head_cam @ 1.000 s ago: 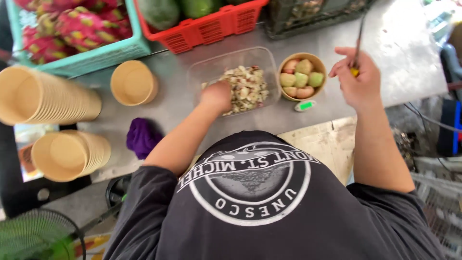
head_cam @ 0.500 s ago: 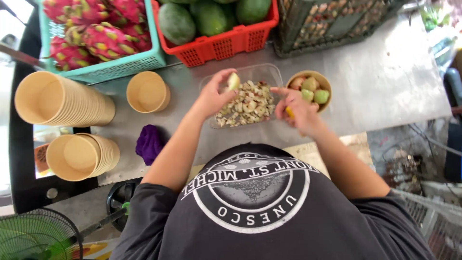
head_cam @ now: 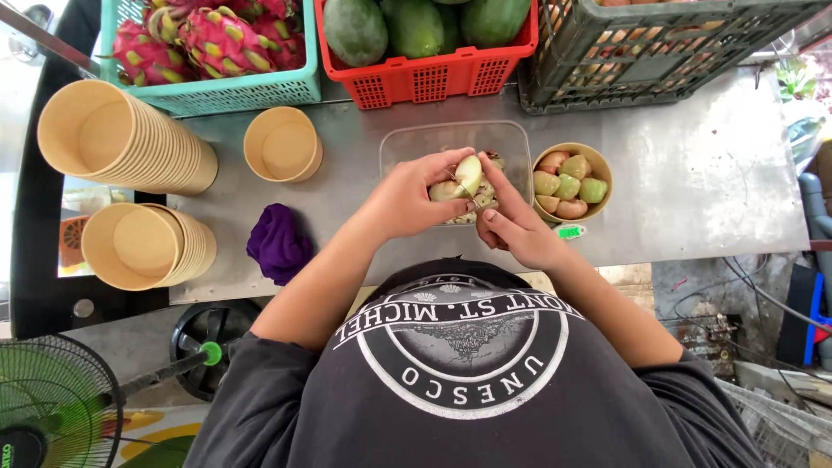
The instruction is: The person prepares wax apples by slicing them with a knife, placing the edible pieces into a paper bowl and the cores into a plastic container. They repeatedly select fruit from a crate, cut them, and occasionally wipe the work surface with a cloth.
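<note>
Over the clear plastic tub (head_cam: 407, 140) at mid-worktop, both hands meet. Left hand (head_cam: 406, 198) curled around a small pale fruit piece (head_cam: 469, 173), thumb and fingers pinching it from the left. Right hand (head_cam: 513, 227) closed on a thin blade or peeler; only a sliver of it shows at the fruit, so the tool's kind cannot be told. Right thumb bears against the fruit's near side.

Step in hand, as judged: trimming or peeling the piece, with scraps falling into the tub, which already holds a heap of pale cuttings. The next move would call for turning the fruit in the left fingers to bring an uncut face to the edge, while keeping the thumb clear of the blade.

Fruit piece: cream-yellow cut flesh, smooth, slightly glossy, rounded outline, held just above the tub's right half.

Surroundings: paper bowl (head_cam: 571, 182) just right of the tub, filled with pink-and-green fruit chunks. One empty paper bowl (head_cam: 282, 144) left of the tub; two lying stacks of paper bowls (head_cam: 121, 147) farther left. Purple cloth (head_cam: 277, 244) near the worktop (head_cam: 693, 173) front edge. Crates of dragon fruit (head_cam: 208, 39) and green papayas (head_cam: 416, 26) at the back.
</note>
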